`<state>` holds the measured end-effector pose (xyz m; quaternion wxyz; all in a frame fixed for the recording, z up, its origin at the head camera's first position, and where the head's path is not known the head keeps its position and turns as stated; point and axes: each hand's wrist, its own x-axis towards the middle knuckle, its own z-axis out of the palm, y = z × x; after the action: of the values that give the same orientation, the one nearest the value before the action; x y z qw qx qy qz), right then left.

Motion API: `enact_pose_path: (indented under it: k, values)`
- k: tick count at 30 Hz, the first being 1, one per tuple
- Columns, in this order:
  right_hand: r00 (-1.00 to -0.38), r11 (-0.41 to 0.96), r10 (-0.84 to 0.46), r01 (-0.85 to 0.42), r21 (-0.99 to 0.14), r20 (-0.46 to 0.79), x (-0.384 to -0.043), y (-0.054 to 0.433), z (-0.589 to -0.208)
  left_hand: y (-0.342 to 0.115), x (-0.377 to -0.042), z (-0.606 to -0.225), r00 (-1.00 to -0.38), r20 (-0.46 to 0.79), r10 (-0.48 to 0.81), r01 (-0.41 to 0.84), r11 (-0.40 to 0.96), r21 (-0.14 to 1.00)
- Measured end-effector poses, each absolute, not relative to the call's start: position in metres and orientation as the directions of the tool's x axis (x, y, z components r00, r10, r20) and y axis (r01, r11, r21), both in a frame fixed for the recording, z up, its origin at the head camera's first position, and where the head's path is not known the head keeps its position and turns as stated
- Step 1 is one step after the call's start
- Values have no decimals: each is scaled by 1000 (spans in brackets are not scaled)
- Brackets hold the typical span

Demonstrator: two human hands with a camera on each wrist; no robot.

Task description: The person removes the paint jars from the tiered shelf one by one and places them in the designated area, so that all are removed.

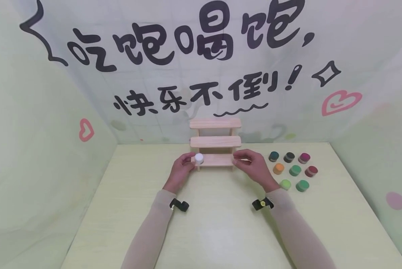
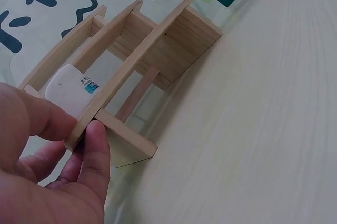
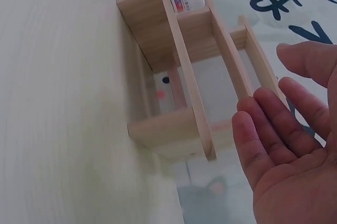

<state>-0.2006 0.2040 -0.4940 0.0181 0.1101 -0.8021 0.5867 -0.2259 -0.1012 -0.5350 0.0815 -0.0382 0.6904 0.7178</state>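
A three-step wooden rack (image 1: 215, 141) stands at the back of the table. On the left end of its lowest shelf sits a white jar (image 1: 199, 158) with a label. My left hand (image 1: 180, 171) pinches that end of the shelf, thumb above and fingers below, as the left wrist view shows; the jar is right beside the thumb. At the rack's other end my right hand (image 1: 253, 167) is held with relaxed fingers and nothing in its grasp. In the right wrist view its fingertips (image 3: 243, 121) are close to the shelf ends.
To the right stand several small paint jars, among them an orange jar (image 1: 278, 169), a dark red jar (image 1: 311, 171) and a light green jar (image 1: 285, 184) close by my right wrist. A printed cloth backdrop (image 1: 153, 127) hangs right behind the rack and table (image 1: 207, 224).
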Motion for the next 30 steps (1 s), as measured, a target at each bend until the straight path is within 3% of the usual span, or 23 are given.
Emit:
enact_pose_path:
  k: [30]
  values:
    - [-947,260,-294,-207,-943,126,-237,108,-498,-103,-228,-538,-982,-172,81,-175,-22,984]
